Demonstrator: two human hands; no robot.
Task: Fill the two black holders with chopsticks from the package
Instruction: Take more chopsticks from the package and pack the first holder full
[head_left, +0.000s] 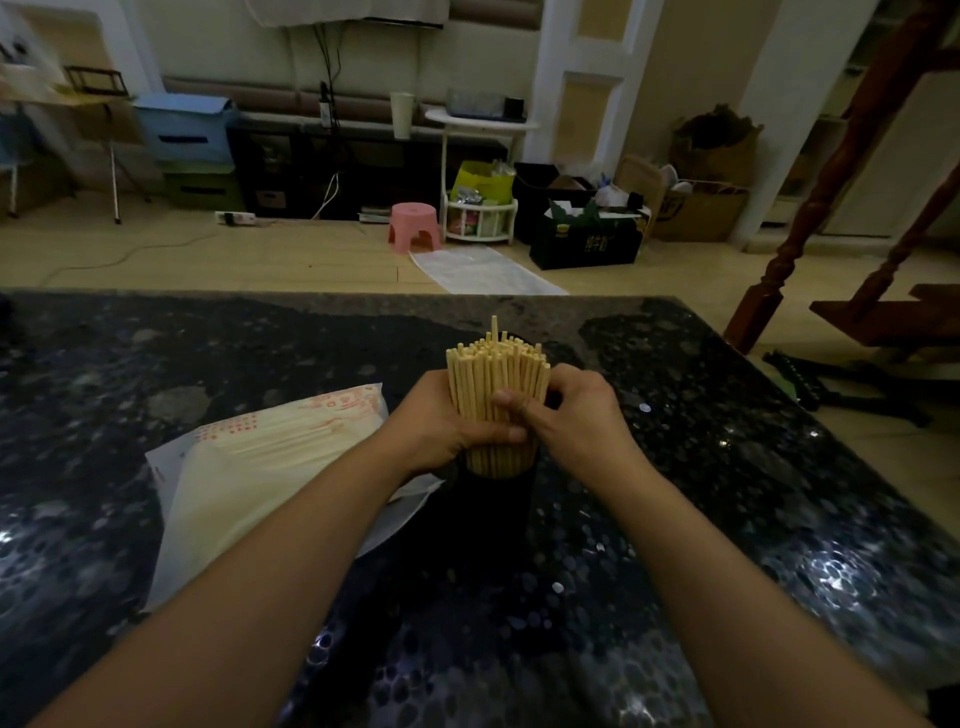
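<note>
Head view, near to far. Two bare forearms reach over the dark speckled stone tabletop (675, 467) and meet at a thick bundle of pale wooden chopsticks (493, 374) standing upright. The left hand (441, 426) wraps the bundle from its side, thumb laid across the front; the right hand (571, 415) closes in from the other side, its fingertips (511, 402) curled against the sticks just above the left thumb. Both hands are thus clamped on the bundle. Directly below the fingers, the bundle's lower ends enter the mouth of a black cylindrical holder (498, 499), dark against the table and hard to outline. One stick rises above the rest at the far top. Left of the left wrist lies the white plastic chopstick package with red print (270, 467), apparently not yet emptied. A second holder cannot be made out with certainty.

Step in hand, by judgement: seating a load of chopsticks in one holder. The next move probably calls for easing the grip so the sticks drop and settle, pressing down the proud one, then returning to the package.
</note>
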